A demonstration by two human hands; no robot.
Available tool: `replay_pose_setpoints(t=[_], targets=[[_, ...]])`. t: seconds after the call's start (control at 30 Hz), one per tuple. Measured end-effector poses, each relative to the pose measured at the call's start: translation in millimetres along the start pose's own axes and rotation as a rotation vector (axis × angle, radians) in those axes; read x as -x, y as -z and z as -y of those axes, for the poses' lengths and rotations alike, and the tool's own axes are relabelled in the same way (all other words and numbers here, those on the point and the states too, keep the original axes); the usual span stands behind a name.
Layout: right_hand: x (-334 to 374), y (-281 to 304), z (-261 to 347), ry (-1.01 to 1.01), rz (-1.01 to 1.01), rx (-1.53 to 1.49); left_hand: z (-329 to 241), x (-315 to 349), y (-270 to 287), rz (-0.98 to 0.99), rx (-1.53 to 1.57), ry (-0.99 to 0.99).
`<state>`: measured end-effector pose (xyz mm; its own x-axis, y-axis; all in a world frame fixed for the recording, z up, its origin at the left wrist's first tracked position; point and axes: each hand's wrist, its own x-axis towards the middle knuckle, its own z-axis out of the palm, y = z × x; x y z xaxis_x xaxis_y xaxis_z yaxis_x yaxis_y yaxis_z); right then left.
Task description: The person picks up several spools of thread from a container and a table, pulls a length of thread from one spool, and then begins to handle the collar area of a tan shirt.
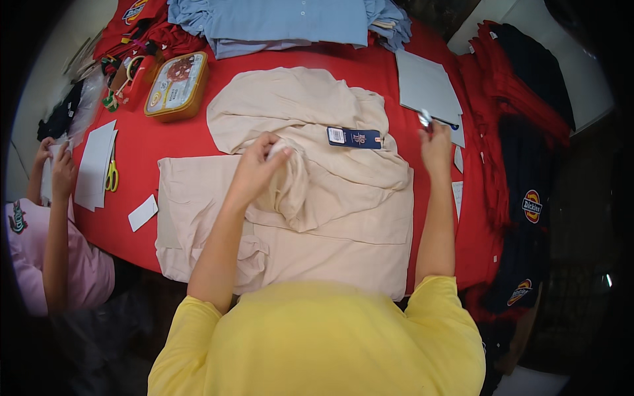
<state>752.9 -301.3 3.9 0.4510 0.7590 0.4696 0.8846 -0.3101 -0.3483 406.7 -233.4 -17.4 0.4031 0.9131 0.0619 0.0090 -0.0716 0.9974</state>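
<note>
**Two hands at work on a beige garment**

Two bare hands reach over the red-covered bench (198, 135). The left hand (256, 168) is closed, its fingers pinching a bunched fold of the beige cotton garment (310, 198), which lies spread across the middle of the bench directly in front of the person. A dark blue rectangular hang tag (354, 137) rests on the upper part of this garment, just right of the left hand.

The right hand (436, 142) is raised at the garment's right edge, fingers drawn together around a small shiny object (424, 118); the object is blurred, possibly a clip or tagging tool. Just beyond it lies a stack of grey card sheets (426, 86).

Folded light blue shirts (284, 23) lie at the far edge of the bench. A tan rectangular tin with a printed lid (177, 86) sits at the far left, and yellow-handled scissors (111, 177) lie beside white paper sheets (94, 165). Stacked red and dark navy garments (522, 152) occupy the right side. Another person in a pink shirt (39, 257) sits at the left.
</note>
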Motion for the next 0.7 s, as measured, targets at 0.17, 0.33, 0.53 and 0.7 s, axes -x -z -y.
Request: replay_pose_setpoints(t=[0.17,0.33,0.53,0.7], targets=[[-12,-18,-159,-0.286,-0.055,0.586,39,-26,25,0.017,-0.181,0.127],[21,-11,-38,0.019,0.133,-0.165,53,-22,38,0.018,-0.196,0.23],[98,-37,39,0.403,0.334,-0.14,49,-16,32,-0.032,-0.101,0.251],[97,-37,25,0.282,0.379,-0.373,32,-1,48,0.381,-0.222,0.341]])
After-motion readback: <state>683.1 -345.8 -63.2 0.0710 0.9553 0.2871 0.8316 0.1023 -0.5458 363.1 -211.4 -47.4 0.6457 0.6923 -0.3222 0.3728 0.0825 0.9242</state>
